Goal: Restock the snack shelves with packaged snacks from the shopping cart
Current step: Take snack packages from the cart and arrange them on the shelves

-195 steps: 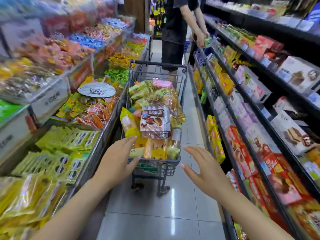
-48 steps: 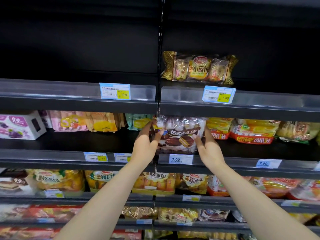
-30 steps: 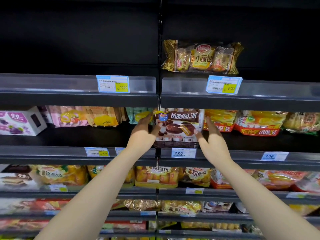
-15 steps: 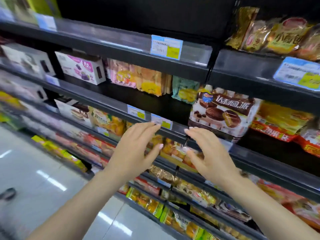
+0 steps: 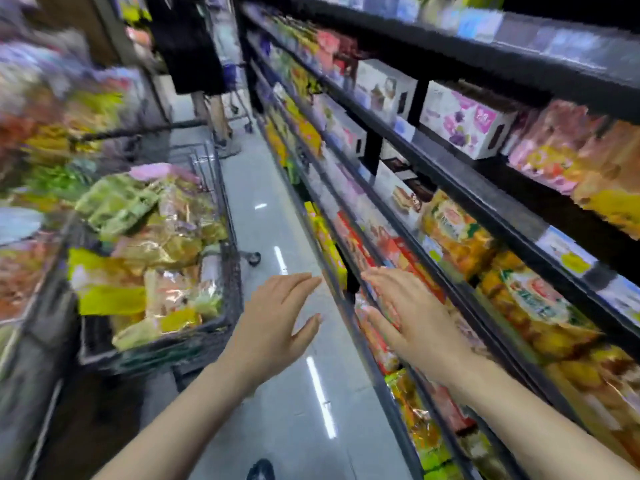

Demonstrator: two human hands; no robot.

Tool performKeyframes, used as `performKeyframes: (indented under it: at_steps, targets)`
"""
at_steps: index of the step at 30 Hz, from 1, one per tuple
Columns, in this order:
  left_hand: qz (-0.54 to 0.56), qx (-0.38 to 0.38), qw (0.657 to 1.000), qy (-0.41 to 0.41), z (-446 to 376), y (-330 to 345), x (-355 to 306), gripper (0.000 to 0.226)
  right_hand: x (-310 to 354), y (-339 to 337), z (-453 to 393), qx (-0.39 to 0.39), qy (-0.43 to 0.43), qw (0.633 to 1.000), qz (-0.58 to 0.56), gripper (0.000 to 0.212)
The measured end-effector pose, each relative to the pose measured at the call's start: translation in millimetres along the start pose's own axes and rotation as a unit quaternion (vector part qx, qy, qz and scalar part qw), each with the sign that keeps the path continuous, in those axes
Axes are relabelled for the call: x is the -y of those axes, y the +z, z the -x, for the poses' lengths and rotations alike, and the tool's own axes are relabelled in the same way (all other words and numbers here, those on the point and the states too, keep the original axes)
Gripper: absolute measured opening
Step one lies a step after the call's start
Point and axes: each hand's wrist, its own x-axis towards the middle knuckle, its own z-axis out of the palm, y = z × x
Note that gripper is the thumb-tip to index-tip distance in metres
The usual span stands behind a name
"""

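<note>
Head view, shopping cart (image 5: 221, 327) left, second person (image 5: 194, 46) ahead, snack shelves (image 5: 485, 199) right

Left hand (image 5: 277, 317): empty, fingers straight, over grey tiled floor (image 5: 298, 393).
Right hand (image 5: 412, 320): empty, fingers straight, beside black metal snack shelves (image 5: 485, 199).
Dark wire shopping cart (image 5: 221, 306): left, heaped with foil snack packets (image 5: 149, 244).
View: blurred.

Narrow shop aisle, picture motion-blurred.
Glossy pale grey tiled floor (image 5: 277, 216) runs down the middle, with white streaks of reflected overhead light on it. Right of the floor, tall black metal shelving (image 5: 460, 188) in tiers. Left of it, lower display bins (image 5: 38, 140), blurred. At the floor's far end, a person in dark clothing (image 5: 190, 46) stands.
</note>
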Motion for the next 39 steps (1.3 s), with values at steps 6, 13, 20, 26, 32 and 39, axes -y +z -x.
performKeyframes:
  at_steps: [6,13,20,26,32,39]
  targets:
    - [-0.057,-0.032,0.994,-0.092,33.6,-47.8,102.1,0.050,57.7,69.4,-100.3,0.032,-0.066,0.996,-0.045,0.044]
    - [-0.082,-0.052,0.984,-0.150,58.2,-95.7,211.0,0.051,120.4,148.1,-197.9,0.058,-0.094,0.992,-0.065,0.049]
    - [-0.111,-0.062,0.972,-0.196,61.6,-116.5,291.1,0.051,143.8,200.0,-272.1,0.085,-0.112,0.988,-0.069,0.042]
    - [-0.102,-0.066,0.959,-0.254,35.1,-112.5,339.0,0.054,125.8,235.7,-338.0,0.135,-0.123,0.980,-0.083,0.044]
    - [-0.094,-0.025,0.937,-0.336,5.2,-99.6,380.6,0.058,102.3,269.2,-396.9,0.190,-0.100,0.972,-0.093,0.046]
    - [-0.056,0.025,0.920,-0.388,-19.7,-84.8,427.2,0.059,91.2,313.8,-437.3,0.249,-0.014,0.961,-0.119,0.048]
